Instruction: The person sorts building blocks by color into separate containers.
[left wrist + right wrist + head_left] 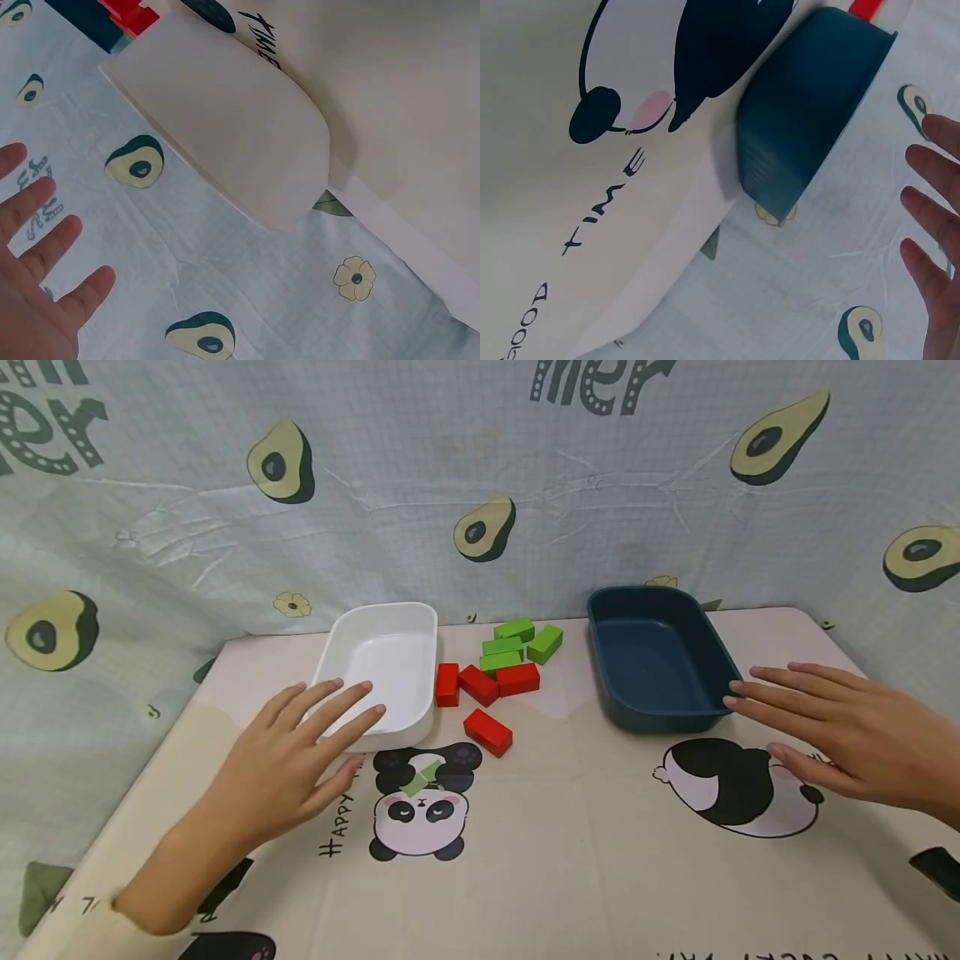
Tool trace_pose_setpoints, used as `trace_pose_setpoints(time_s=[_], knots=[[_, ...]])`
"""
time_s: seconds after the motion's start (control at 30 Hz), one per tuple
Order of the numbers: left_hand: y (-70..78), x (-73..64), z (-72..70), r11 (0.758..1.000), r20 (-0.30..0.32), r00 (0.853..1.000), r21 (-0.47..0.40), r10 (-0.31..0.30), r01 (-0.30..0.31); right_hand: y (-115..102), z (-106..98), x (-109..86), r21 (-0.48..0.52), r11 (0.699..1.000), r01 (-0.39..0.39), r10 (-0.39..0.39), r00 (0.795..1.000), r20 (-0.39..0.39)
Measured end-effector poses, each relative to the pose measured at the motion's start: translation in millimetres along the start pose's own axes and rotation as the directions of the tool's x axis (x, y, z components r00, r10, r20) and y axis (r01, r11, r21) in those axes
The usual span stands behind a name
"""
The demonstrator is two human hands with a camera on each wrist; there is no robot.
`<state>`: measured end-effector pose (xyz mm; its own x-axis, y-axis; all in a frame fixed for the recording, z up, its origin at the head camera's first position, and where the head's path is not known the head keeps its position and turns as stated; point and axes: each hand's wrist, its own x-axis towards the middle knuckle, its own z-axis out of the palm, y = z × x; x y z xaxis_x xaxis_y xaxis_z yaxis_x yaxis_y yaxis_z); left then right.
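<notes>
My left hand (pixel 300 760), fingers spread and straight, hovers over the near left side of a white tray (pixel 378 668); nothing is in its grasp. On the other side my right hand (pixel 847 727) is held out with straight fingers near the right wall of a dark blue tray (pixel 652 652), also holding nothing. Between the trays lie several red blocks (pixel 488 732) and, behind them, several green blocks (pixel 544 644). Both trays look bare inside. In the wrist views the left fingers (pixel 49 232) and right fingers (pixel 934 217) stand apart from the trays.
The table (pixel 555 860) wears a pale cover printed with a panda (pixel 420 822) and a black-and-white animal (pixel 735 789). Behind it hangs a light cloth (pixel 390 460) with avocado prints. One red block sits nearer the front than the others.
</notes>
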<state>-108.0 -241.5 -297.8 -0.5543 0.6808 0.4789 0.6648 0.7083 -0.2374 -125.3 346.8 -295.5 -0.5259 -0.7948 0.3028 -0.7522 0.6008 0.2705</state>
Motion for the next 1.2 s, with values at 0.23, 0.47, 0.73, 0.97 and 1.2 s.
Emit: trace_pose_setpoints(time_s=[0.23,0.47,0.73,0.97,1.2], knots=[[7.2,7.5,0.6,0.996,-0.038,0.999,-0.090,-0.023,0.019,5,3,1.9,0.060,0.996,-0.068,0.069,0.997,-0.015],[14.7,14.4,2.6,0.980,0.012,0.998,-0.185,-0.068,0.069,13,9,-0.6,0.126,0.974,-0.190,0.192,0.981,0.000],[24.6,24.5,4.6,0.950,0.058,0.993,-0.290,-0.105,0.118,21,17,1.1,0.121,0.936,-0.330,0.334,0.942,-0.017],[33.1,32.2,8.3,0.897,0.042,0.988,-0.416,-0.148,0.151,33,22,2.4,0.182,0.923,-0.340,0.352,0.936,-0.034],[40.7,38.9,14.0,0.789,0.098,0.974,-0.572,-0.204,0.223,39,29,8.2,0.255,0.844,-0.471,0.471,0.880,0.063]])
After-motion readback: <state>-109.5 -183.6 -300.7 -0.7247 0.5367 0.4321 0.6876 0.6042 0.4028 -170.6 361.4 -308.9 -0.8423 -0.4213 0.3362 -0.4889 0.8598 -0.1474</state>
